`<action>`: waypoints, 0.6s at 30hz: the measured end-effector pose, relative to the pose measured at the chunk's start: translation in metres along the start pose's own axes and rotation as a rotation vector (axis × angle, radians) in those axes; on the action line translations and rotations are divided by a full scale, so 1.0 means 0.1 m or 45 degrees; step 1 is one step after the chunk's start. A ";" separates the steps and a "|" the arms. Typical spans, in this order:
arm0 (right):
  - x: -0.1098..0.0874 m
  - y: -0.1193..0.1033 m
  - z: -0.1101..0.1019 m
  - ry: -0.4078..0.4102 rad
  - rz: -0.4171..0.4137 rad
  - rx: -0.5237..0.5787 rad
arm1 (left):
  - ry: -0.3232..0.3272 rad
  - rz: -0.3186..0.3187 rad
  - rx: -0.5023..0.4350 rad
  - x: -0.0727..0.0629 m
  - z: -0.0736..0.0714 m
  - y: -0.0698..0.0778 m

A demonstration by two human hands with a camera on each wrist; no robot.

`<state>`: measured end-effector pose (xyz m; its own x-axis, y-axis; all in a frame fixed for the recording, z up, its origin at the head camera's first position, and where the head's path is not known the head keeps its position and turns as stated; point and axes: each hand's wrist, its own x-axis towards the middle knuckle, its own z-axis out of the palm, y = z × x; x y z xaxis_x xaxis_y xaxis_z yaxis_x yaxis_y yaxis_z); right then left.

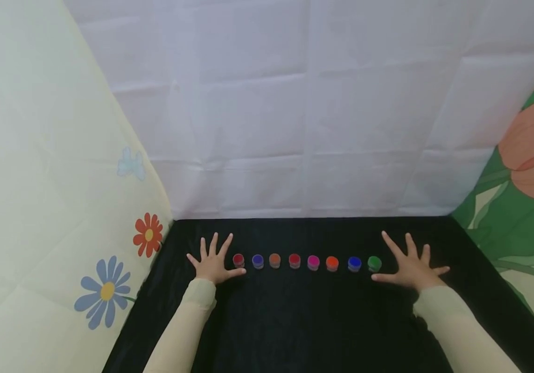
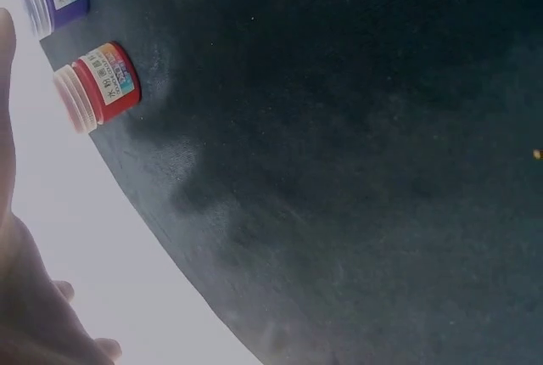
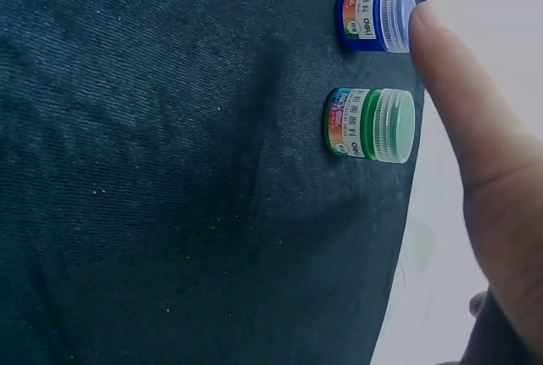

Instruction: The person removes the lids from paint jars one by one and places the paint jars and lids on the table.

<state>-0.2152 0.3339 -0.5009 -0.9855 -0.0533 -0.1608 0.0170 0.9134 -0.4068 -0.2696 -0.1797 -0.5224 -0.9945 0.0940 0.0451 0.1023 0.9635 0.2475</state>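
Observation:
Several small paint jars with clear lids stand in a row across a black cloth. From left to right in the head view come a red jar (image 1: 238, 260), a purple jar (image 1: 257, 261), a brownish-orange jar (image 1: 274, 260), a second red jar (image 1: 294, 261), a magenta jar (image 1: 313, 262), an orange jar (image 1: 332, 263), a blue jar (image 1: 354, 263) and a green jar (image 1: 374, 263). My left hand (image 1: 213, 266) is spread wide beside the leftmost red jar. At the other end, my right hand (image 1: 412, 268) spreads its fingers near the green jar. Both hands hold nothing.
The black cloth (image 1: 285, 321) covers the table. Behind it hangs a creased white sheet (image 1: 257, 114). A pale flower-printed curtain (image 1: 47, 207) borders the left side, and a green and pink printed curtain (image 1: 523, 223) borders the right.

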 end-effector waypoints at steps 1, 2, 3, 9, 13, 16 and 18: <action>0.00 0.01 0.00 -0.001 -0.002 0.003 | -0.003 0.001 -0.003 0.00 0.00 0.00; -0.01 0.01 0.01 -0.003 -0.001 0.003 | -0.010 0.001 -0.006 -0.01 0.00 0.01; -0.01 0.01 0.01 -0.004 -0.001 0.004 | -0.016 0.001 -0.009 -0.01 0.00 0.01; -0.01 0.00 0.03 0.015 -0.023 0.008 | -0.008 0.009 0.004 -0.01 0.01 0.01; -0.01 -0.04 0.03 0.041 -0.048 0.012 | 0.007 0.025 0.018 0.00 0.03 0.01; -0.01 -0.08 0.05 0.045 -0.054 -0.002 | 0.006 0.031 0.017 -0.01 0.03 0.00; -0.01 -0.12 0.06 0.043 -0.055 -0.012 | 0.006 0.031 0.017 -0.02 0.03 0.00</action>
<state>-0.2137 0.3209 -0.5017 -0.9904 -0.0792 -0.1131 -0.0269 0.9142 -0.4043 -0.2679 -0.1791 -0.5252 -0.9917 0.1163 0.0552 0.1261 0.9641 0.2335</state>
